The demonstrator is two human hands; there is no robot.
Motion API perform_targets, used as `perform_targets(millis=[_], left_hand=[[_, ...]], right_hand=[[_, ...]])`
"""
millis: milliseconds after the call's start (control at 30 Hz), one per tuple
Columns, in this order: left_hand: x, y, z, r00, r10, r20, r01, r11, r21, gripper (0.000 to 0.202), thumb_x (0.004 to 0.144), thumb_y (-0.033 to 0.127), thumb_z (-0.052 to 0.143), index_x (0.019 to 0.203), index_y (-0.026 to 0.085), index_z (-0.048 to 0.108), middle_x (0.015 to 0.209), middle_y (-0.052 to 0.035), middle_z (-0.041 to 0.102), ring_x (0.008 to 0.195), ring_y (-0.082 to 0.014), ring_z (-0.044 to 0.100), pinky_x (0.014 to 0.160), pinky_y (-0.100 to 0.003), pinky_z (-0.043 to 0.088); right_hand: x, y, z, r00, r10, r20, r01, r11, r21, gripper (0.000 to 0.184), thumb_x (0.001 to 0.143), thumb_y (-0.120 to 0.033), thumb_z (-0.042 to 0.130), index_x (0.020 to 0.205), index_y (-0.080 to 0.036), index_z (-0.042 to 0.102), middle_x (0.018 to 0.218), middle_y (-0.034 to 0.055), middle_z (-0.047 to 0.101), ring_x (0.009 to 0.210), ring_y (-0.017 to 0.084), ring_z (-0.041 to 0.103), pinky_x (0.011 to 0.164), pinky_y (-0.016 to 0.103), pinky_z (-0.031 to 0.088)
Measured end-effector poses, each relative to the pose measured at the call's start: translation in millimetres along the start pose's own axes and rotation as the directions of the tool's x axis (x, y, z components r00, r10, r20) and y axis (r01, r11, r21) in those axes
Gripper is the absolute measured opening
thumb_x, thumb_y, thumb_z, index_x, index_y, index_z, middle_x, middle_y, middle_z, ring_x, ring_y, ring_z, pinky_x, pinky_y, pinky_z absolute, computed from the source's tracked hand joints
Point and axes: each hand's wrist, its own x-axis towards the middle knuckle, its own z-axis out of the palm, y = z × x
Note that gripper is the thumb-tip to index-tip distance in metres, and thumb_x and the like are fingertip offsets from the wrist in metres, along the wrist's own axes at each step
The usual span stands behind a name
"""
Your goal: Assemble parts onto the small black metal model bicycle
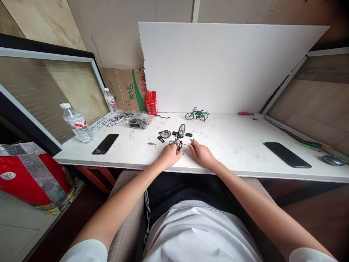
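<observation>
Near the front edge of the table, my left hand (170, 155) is closed on a partly built model bicycle (178, 145), whose frame is largely covered by my fingers. Its spoked wheel (181, 130) stands up above the hand. My right hand (202, 154) is closed around a thin tool with a metal shaft (185, 144), which looks like a small screwdriver. The tool's tip points left at the model, but whether it touches cannot be made out. Just beyond the hands lie a loose spoked wheel (165, 134), a small black looped part (160, 139) and a black block (189, 134).
A finished green model bicycle (200, 115) stands at the back. Left are a bag of parts (139, 120), black part frames (117, 119), a phone (105, 144) and a water bottle (77, 123). Another phone (287, 154) and a mouse (333, 160) lie right.
</observation>
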Motion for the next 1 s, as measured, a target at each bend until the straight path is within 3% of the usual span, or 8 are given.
perform_targets(millis=[200, 467, 700, 833, 1000], left_hand=[[-0.4, -1.7, 3.1, 1.000, 0.013, -0.001, -0.013, 0.996, 0.085, 0.022, 0.100, 0.036, 0.057, 0.104, 0.016, 0.066, 0.089, -0.0129, 0.072, 0.085, -0.0283, 0.070, 0.079, -0.036, 0.053], [-0.9, 2.2, 1.1, 0.999, 0.034, 0.020, -0.035, 0.997, 0.075, 0.017, 0.100, 0.032, 0.056, 0.101, 0.018, 0.065, 0.082, -0.0111, 0.070, 0.081, -0.0286, 0.071, 0.074, -0.035, 0.051], [0.3, 2.1, 1.0, 1.000, 0.004, 0.010, -0.004, 1.000, 0.009, 0.015, 0.098, 0.031, 0.060, 0.104, 0.018, 0.066, 0.082, -0.0094, 0.070, 0.079, -0.0264, 0.069, 0.076, -0.034, 0.051], [0.0, 4.8, -2.3, 1.000, -0.002, 0.009, 0.003, 1.000, -0.010, 0.013, 0.098, 0.030, 0.061, 0.098, 0.019, 0.066, 0.081, -0.0089, 0.069, 0.076, -0.0246, 0.068, 0.073, -0.033, 0.050], [0.4, 3.2, -2.2, 1.000, -0.012, 0.013, 0.013, 0.998, -0.061, 0.014, 0.098, 0.029, 0.059, 0.103, 0.019, 0.066, 0.083, -0.0088, 0.070, 0.075, -0.0244, 0.067, 0.072, -0.033, 0.049]], right_hand=[[0.3, 1.2, 0.9, 1.000, 0.011, 0.001, -0.011, 1.000, -0.012, 0.030, 0.111, -0.047, 0.033, 0.096, -0.025, 0.048, 0.077, 0.0050, 0.068, 0.062, 0.024, 0.061, 0.060, 0.030, 0.036], [0.0, -1.9, -3.4, 0.999, 0.000, 0.035, -0.001, 0.999, 0.038, 0.036, 0.113, -0.044, 0.030, 0.088, -0.025, 0.049, 0.078, 0.0049, 0.069, 0.065, 0.022, 0.064, 0.065, 0.030, 0.042], [-2.1, -3.1, -1.5, 0.998, -0.059, 0.017, 0.056, 0.992, 0.117, 0.022, 0.110, -0.042, 0.035, 0.114, -0.024, 0.045, 0.088, 0.0056, 0.069, 0.070, 0.024, 0.066, 0.067, 0.032, 0.047], [-2.6, 0.9, 1.2, 0.993, -0.117, -0.026, 0.119, 0.986, 0.115, 0.015, 0.109, -0.037, 0.037, 0.111, -0.024, 0.043, 0.100, 0.0092, 0.069, 0.076, 0.024, 0.067, 0.069, 0.033, 0.048], [-3.0, 2.4, 1.1, 0.994, -0.106, -0.015, 0.107, 0.989, 0.097, 0.014, 0.109, -0.037, 0.037, 0.109, -0.025, 0.045, 0.099, 0.0075, 0.072, 0.077, 0.024, 0.069, 0.067, 0.032, 0.047]])
